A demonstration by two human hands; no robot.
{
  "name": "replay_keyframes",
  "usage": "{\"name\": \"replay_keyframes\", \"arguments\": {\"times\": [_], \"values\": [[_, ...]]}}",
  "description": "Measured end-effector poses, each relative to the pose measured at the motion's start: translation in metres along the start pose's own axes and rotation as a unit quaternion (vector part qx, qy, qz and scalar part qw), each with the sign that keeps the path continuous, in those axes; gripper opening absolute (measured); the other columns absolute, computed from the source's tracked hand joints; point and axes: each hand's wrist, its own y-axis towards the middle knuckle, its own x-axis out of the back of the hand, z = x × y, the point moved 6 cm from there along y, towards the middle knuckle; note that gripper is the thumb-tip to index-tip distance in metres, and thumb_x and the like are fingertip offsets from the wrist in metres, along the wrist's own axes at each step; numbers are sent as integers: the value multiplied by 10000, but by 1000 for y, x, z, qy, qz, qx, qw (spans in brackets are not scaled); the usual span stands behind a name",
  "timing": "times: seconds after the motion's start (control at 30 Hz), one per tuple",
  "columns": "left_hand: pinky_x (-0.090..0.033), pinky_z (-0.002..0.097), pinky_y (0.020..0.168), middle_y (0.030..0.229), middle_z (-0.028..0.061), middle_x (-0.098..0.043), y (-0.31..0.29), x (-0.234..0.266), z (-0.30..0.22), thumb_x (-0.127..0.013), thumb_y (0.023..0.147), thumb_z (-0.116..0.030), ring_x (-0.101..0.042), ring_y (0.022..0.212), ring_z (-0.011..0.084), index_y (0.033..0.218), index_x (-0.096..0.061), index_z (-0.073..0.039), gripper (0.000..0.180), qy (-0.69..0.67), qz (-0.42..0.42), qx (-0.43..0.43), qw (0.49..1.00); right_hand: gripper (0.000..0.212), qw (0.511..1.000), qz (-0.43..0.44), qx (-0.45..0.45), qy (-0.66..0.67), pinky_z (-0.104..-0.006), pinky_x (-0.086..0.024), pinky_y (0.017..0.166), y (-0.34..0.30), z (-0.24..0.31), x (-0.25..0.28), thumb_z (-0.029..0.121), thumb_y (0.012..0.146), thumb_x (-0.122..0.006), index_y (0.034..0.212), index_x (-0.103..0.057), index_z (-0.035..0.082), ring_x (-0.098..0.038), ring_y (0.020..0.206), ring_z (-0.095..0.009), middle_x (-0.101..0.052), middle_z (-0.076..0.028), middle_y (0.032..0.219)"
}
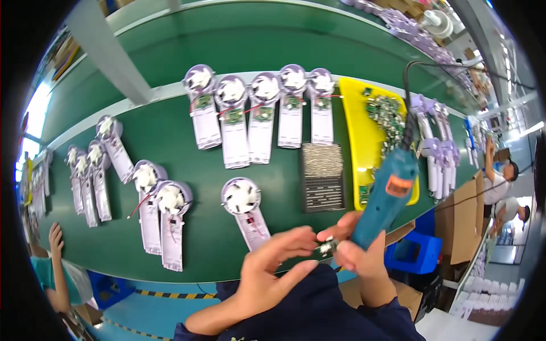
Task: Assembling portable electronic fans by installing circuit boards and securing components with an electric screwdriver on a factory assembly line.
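Observation:
My right hand (368, 262) is closed around the lower part of a teal electric screwdriver (382, 196), whose cable rises from its top end. A small green circuit board (326, 246) with white parts sits at that hand's fingertips, and seems pinched there. Just left of the board, my left hand (272, 275) has its fingers stretched out and thumb apart, with nothing seen in it. Beyond the left hand lies a pale purple handheld fan housing (241, 196), with a white fan wheel, red wires and an exposed handle. The screwdriver's tip is hidden.
Several similar fan housings (233, 128) lie at the back and left of the green table (210, 227). A dark screw tray (323, 196) stands beside a yellow tray (354, 122) of circuit boards. Another person's hand (56, 238) touches the left edge. Blue stools (418, 253) stand below.

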Motion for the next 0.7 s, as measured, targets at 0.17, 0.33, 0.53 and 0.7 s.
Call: {"name": "replay_keyframes", "arguments": {"times": [0.17, 0.33, 0.53, 0.7], "values": [[-549, 310, 729, 919, 127, -695, -20, 14, -4, -717, 740, 115, -693, 842, 212, 1039, -675, 33, 313, 165, -171, -151, 960, 481, 993, -36, 68, -85, -179, -401, 541, -12, -21, -17, -100, 761, -714, 1187, -519, 10, -486, 590, -39, -679, -189, 1078], [-540, 312, 716, 997, 138, -643, -19, 4, -9, -759, 716, 68, -661, 845, 238, 977, -700, 24, 272, 232, -127, -234, 935, 451, 996, -64, 63, -9, -190, -417, 518, -17, -38, -16, -72, 784, -712, 1183, -517, 9, -543, 608, -62, -684, -165, 998], [-469, 354, 928, 1205, 172, -543, -10, 17, -4, -715, 768, 62, -576, 1047, 228, 1090, -667, 30, 326, 109, 6, -78, 991, 299, 998, 26, -42, 40, -196, -391, 444, -15, -50, -15, 12, 794, -750, 1052, -599, 27, -521, 527, -48, -665, -57, 812], [-493, 323, 855, 1066, 165, -602, -12, 21, 12, -686, 724, 102, -592, 981, 220, 949, -711, 57, 231, 8, -50, -17, 999, 293, 998, 36, -48, 27, -186, -367, 452, -14, -60, -15, 92, 814, -763, 1056, -609, 33, -500, 533, -36, -631, -18, 841]]}}
